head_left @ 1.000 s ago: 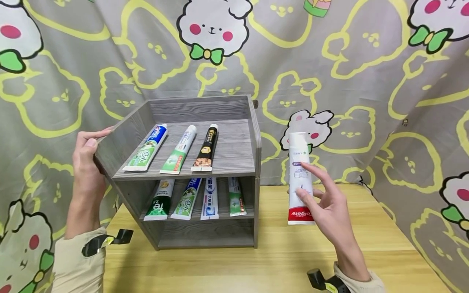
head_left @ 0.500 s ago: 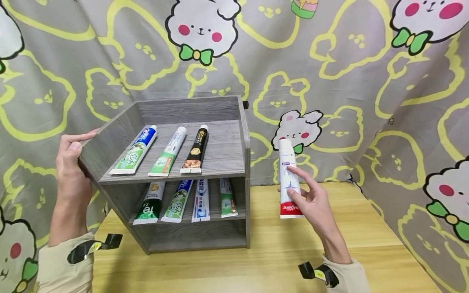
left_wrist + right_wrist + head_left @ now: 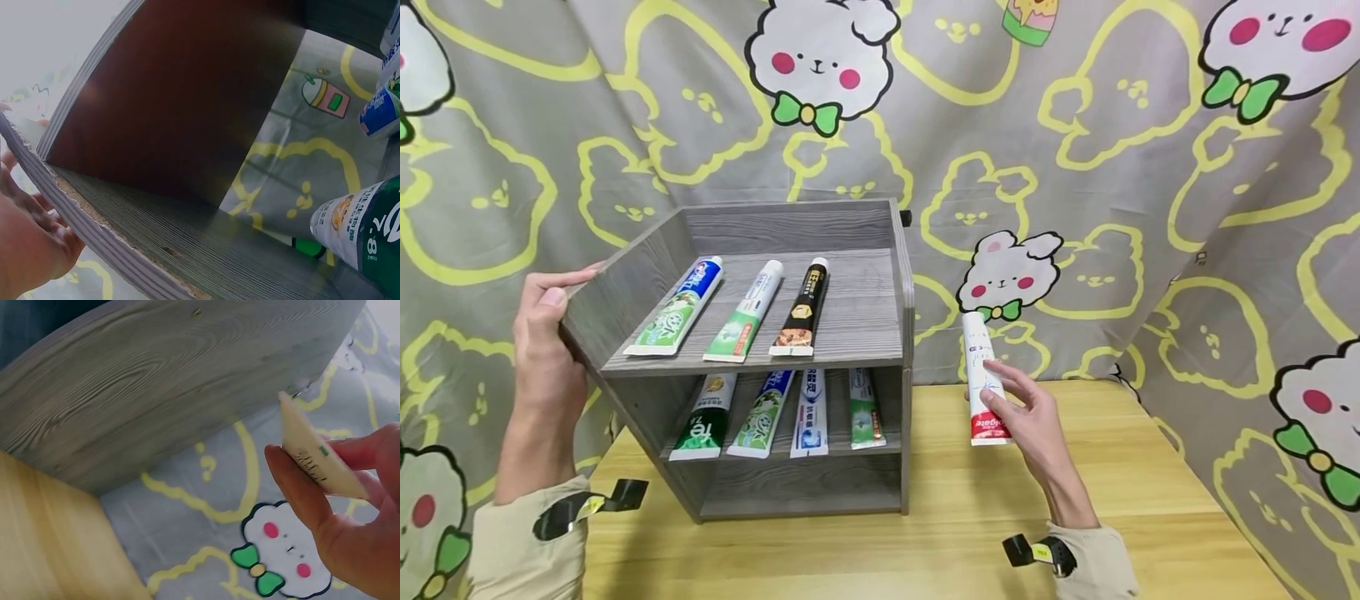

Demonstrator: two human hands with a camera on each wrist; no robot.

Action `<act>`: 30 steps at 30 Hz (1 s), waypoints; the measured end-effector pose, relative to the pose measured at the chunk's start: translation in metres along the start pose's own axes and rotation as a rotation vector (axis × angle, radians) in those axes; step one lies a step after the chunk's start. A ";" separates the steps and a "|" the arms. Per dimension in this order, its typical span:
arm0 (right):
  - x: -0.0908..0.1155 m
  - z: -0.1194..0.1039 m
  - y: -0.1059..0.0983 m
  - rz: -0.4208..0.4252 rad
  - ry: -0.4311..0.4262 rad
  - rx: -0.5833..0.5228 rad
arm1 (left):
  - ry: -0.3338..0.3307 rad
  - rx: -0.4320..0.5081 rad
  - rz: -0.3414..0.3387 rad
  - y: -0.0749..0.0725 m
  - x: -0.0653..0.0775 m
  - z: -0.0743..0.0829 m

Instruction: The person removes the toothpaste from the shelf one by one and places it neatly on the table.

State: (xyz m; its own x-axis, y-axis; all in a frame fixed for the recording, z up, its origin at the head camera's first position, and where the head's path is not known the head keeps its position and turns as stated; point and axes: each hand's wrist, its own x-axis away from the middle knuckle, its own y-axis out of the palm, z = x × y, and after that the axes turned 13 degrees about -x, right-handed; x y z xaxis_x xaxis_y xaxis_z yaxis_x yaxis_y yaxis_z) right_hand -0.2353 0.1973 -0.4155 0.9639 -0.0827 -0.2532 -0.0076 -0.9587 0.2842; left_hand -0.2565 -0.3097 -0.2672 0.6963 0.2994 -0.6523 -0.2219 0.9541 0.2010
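Note:
In the head view my right hand [image 3: 1026,425] pinches a white toothpaste tube [image 3: 976,354] with a red "Colgate" end. The tube is upright with its cap up, to the right of a grey wood-grain shelf [image 3: 868,292]. In the right wrist view the toothpaste tube [image 3: 312,456] shows edge-on between thumb and fingers. My left hand [image 3: 550,358] rests against the shelf's outer left side, with its index finger stretched along the panel. In the left wrist view the left hand [image 3: 37,231] is partly hidden by the panel.
Three tubes lie on the top shelf: blue-green [image 3: 677,307], white-green [image 3: 745,312] and black [image 3: 802,308]. Several more, including a dark green tube [image 3: 706,417], lie on the middle shelf. The shelf stands on a wooden table [image 3: 1075,467] before a patterned curtain [image 3: 1097,167].
My right hand has moved the toothpaste tube lower and a little left, turning it so that it looks narrower. The left hand stays at the shelf; the head view has shifted slightly.

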 end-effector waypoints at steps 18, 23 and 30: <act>-0.012 0.051 -0.018 0.016 0.207 0.074 | 0.025 0.040 -0.016 0.001 0.000 -0.003; -0.013 0.068 -0.017 0.100 0.215 0.050 | 0.009 0.030 -0.019 0.002 0.001 -0.004; -0.014 0.090 -0.011 0.144 0.176 0.155 | 0.012 0.034 -0.017 0.001 0.000 -0.002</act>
State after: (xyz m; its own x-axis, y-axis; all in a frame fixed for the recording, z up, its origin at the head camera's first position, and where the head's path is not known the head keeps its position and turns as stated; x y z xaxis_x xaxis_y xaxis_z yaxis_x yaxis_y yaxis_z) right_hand -0.2724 0.1841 -0.4984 0.9813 -0.1852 -0.0521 -0.1751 -0.9719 0.1572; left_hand -0.2582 -0.3086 -0.2689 0.6912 0.2836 -0.6647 -0.1866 0.9586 0.2150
